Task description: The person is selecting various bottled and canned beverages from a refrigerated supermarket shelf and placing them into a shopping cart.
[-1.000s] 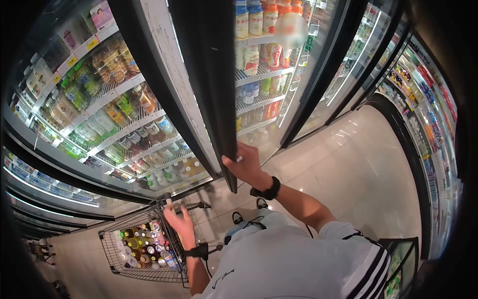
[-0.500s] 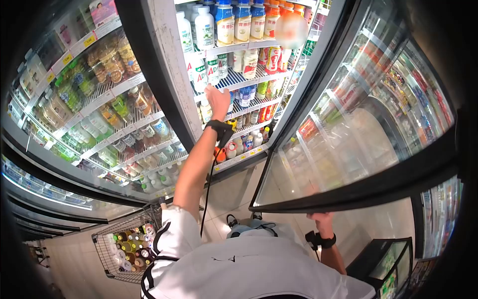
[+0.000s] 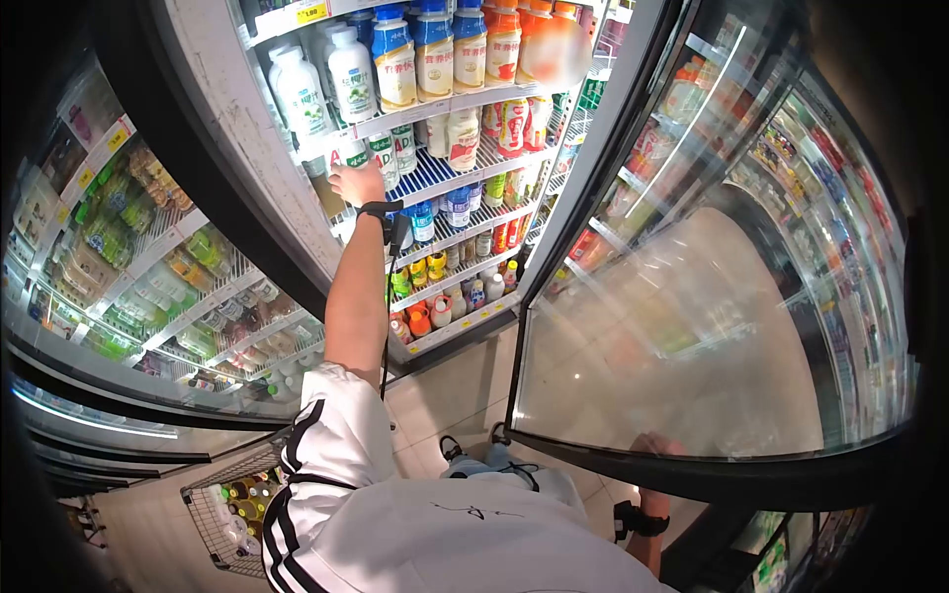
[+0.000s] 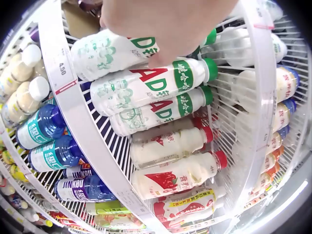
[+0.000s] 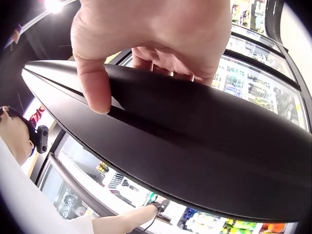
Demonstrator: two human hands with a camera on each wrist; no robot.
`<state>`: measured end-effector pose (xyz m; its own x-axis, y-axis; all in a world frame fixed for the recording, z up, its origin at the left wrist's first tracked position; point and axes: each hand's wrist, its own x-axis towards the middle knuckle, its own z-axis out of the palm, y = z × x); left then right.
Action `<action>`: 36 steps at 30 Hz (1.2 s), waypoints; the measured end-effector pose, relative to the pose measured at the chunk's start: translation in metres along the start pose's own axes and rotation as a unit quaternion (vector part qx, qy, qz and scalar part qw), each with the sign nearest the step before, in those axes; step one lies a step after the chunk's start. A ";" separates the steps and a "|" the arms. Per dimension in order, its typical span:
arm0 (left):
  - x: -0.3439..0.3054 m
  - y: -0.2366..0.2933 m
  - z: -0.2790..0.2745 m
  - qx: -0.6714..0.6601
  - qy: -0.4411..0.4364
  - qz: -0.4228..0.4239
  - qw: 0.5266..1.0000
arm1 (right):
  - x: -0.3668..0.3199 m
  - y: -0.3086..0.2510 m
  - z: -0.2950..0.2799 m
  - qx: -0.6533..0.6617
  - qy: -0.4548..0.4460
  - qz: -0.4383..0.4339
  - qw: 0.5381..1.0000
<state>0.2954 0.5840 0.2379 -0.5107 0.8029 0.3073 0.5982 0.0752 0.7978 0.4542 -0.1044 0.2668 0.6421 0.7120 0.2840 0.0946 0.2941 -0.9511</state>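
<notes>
My left hand [image 3: 358, 185] reaches into the open drinks fridge and grips a white AD milk-drink bottle [image 4: 108, 52] on a middle shelf. In the left wrist view, the hand covers that bottle's upper part, and two matching green-capped bottles [image 4: 146, 87] lie alongside. White bottles with red caps [image 4: 170, 178] follow on the same shelf. My right hand [image 5: 156, 34] holds the black-framed glass door [image 5: 195, 141] by its edge, thumb on one face and fingers round the other. The door stands swung wide to the right.
Blue- and orange-capped bottles [image 3: 435, 49] fill the shelf above. A wire shopping cart [image 3: 203, 509] with several bottles stands at lower left, beside another fridge with its glass door [image 3: 148, 267]. Curved shelving [image 3: 840, 247] runs along the far right.
My right hand has pulled the fridge door open to the right. My left hand has gone from over the cart to the shelf and taken hold of an AD bottle.
</notes>
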 end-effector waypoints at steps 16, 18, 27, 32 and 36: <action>-0.149 0.004 -0.184 -0.378 -0.145 0.261 0.876 | -0.001 0.046 -0.049 -0.162 -0.076 -0.015 0.984; -0.168 0.000 -0.238 -0.496 -0.229 0.180 0.818 | 0.029 -0.017 0.020 -0.175 -0.263 -0.042 0.948; -0.195 -0.051 -0.416 -0.718 -0.468 -0.225 0.463 | 0.034 0.018 0.160 -0.171 -0.225 -0.099 0.954; -0.221 -0.081 -0.458 -0.736 -0.453 -0.271 0.423 | 0.066 0.032 0.265 -0.137 -0.274 -0.110 0.946; -0.230 -0.088 -0.486 -0.726 -0.417 -0.269 0.476 | 0.097 0.067 0.335 -0.134 -0.249 -0.111 0.953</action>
<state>0.0604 0.1047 0.3495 0.4366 0.8993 0.0265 -0.8476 0.4012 0.3473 0.2680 0.1979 0.2715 0.1484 0.8851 0.4412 0.4202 0.3474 -0.8383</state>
